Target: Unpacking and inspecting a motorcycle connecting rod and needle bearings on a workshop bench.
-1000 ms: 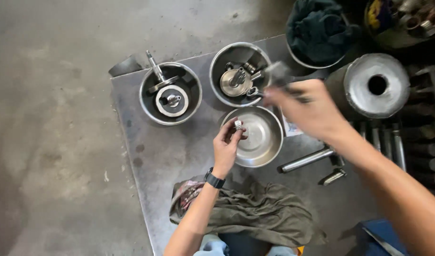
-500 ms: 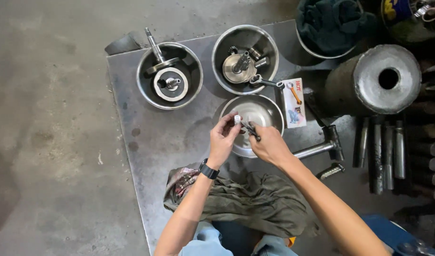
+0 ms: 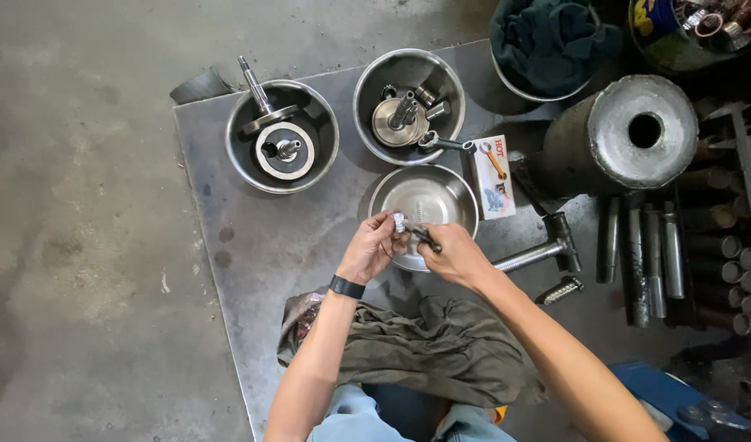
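My left hand (image 3: 372,248) pinches a small silvery metal part (image 3: 399,223) just above the near rim of an empty steel bowl (image 3: 425,196). My right hand (image 3: 456,258) grips a thin dark tool (image 3: 422,236) whose tip meets that part. Both hands hover close together over the grey metal plate (image 3: 269,254). A black band sits on my left wrist. What the small part is exactly cannot be made out.
Two more steel bowls hold engine parts: one at the left (image 3: 282,135), one behind (image 3: 408,94). A small box (image 3: 493,176), a hammer (image 3: 539,252), a big metal cylinder (image 3: 629,135), a row of rods (image 3: 654,254) and an olive rag (image 3: 425,348) lie around.
My right hand came back from the far bowl with the thin tool and joined my left hand at the small part. The view shifted slightly.
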